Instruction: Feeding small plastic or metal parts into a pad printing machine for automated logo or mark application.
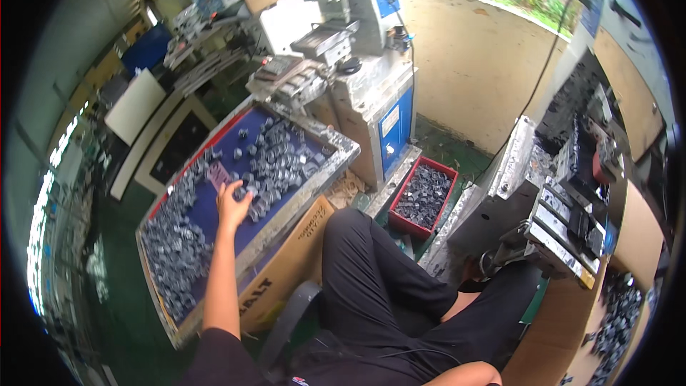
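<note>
My left hand (233, 204) reaches over a blue-lined tray (246, 251) at the left, its fingers curled round a small dark grey part (240, 194). Touching or just beyond the fingertips lies a flat pink piece with cut-outs (216, 174). Many small dark grey ring-like parts (280, 159) are heaped toward the far right of the tray, and another heap (171, 254) fills its left side. Of my right arm only a bent bare stretch (466, 374) shows at the lower edge; the right hand itself is out of sight.
A red bin (426, 199) full of dark parts stands on the floor ahead. Beyond the tray rises a machine with a blue cabinet door (395, 129); another machine (564, 225) is at my right. An open cardboard box (554, 336) with dark parts sits beside my crossed legs.
</note>
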`<move>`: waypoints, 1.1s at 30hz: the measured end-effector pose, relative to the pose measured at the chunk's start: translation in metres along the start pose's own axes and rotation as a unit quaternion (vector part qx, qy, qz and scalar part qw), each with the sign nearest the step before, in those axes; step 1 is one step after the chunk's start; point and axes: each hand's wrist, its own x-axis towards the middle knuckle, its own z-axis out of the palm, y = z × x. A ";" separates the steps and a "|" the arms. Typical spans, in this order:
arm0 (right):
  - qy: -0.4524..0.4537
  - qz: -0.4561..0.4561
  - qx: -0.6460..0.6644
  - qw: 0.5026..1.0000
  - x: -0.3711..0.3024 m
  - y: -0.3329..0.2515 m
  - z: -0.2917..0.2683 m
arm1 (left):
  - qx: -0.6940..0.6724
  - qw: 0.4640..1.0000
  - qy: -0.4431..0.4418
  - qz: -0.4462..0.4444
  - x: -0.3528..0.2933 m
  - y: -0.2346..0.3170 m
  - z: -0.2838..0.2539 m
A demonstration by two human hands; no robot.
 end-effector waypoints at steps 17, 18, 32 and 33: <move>0.028 0.082 -0.387 0.918 0.034 -0.185 -0.033 | -0.593 0.710 -0.328 0.191 -0.131 0.405 0.049; 0.185 -0.032 -0.441 0.877 0.020 -0.178 -0.013 | -0.625 0.654 -0.373 0.204 -0.150 0.438 0.048; 0.613 0.256 -0.728 0.171 -0.115 -0.259 0.044 | -0.439 0.673 -0.365 0.471 -0.215 0.587 0.043; 0.577 0.303 -0.748 0.124 -0.125 -0.271 0.036 | -0.443 0.686 -0.328 0.475 -0.217 0.586 0.046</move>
